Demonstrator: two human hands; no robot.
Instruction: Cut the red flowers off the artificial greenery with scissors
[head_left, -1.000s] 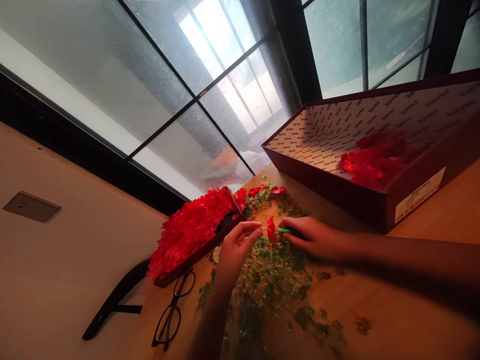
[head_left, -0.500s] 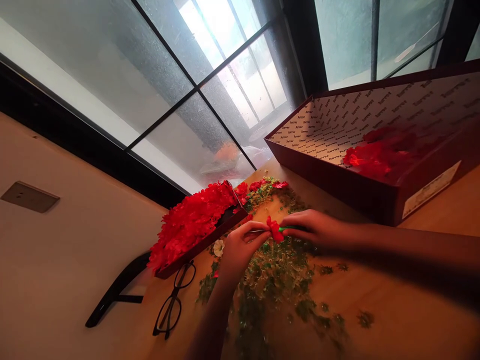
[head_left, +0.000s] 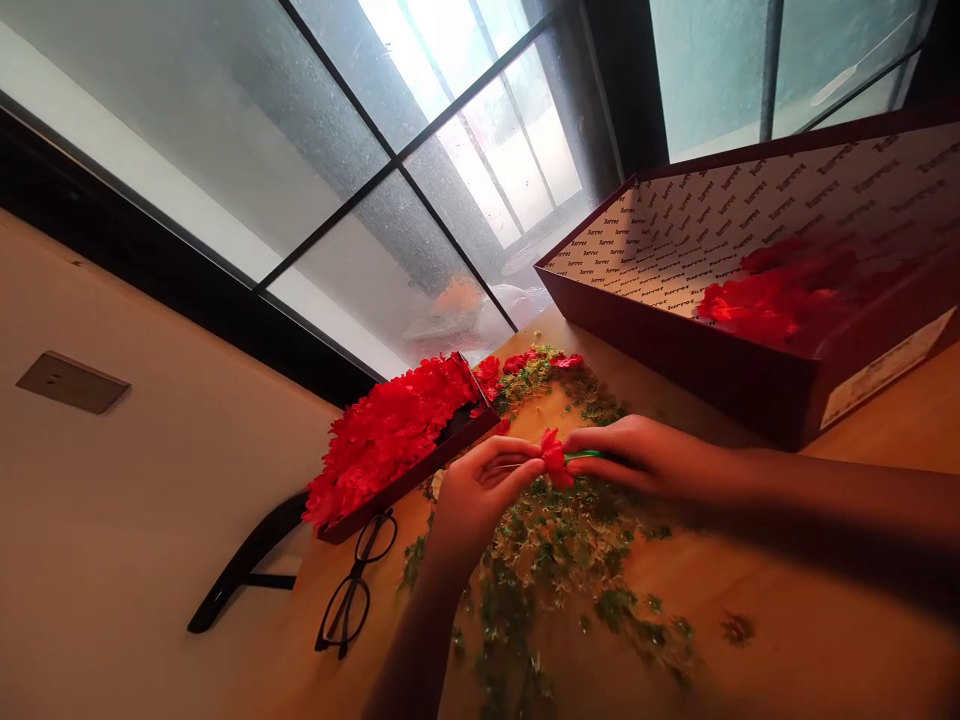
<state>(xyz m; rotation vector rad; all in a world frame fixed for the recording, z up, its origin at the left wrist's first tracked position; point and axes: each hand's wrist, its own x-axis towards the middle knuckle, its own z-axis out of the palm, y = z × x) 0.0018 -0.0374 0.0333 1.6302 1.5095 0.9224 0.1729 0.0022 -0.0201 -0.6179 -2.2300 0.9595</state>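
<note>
The red flower (head_left: 555, 462) is held just above the bench (head_left: 787, 640), toward its far left part, over the far end of a heap of green and pale scraps (head_left: 555, 560). A second ago a short gap with a thin pale stalk showed between the flower and the left fingertips. Now that gap is closed and the petals sit hard against them.

The left hand (head_left: 480, 495) is closed, thumb and forefinger pinched at the flower's left side. The right hand (head_left: 637, 462) is closed round the green stem (head_left: 583, 456), which juts from its fingers into the flower's right side. The two hands have drawn together and drifted a little toward the bench's far edge.

As I judge it, the flower head and stem are now pressed together in the joint grip. Whether the head is seated or merely touching cannot be told, since the fingers hide the joint.

At the left edge lies a shallow lid (head_left: 405, 482) heaped with red flowers, with a pair of glasses (head_left: 352, 590) just beside its near corner. A few loose red blooms (head_left: 525, 360) rest by the far edge. The large box (head_left: 675, 340) fills the far right corner and holds a small red pile (head_left: 757, 300). None of these has moved on the bench.
</note>
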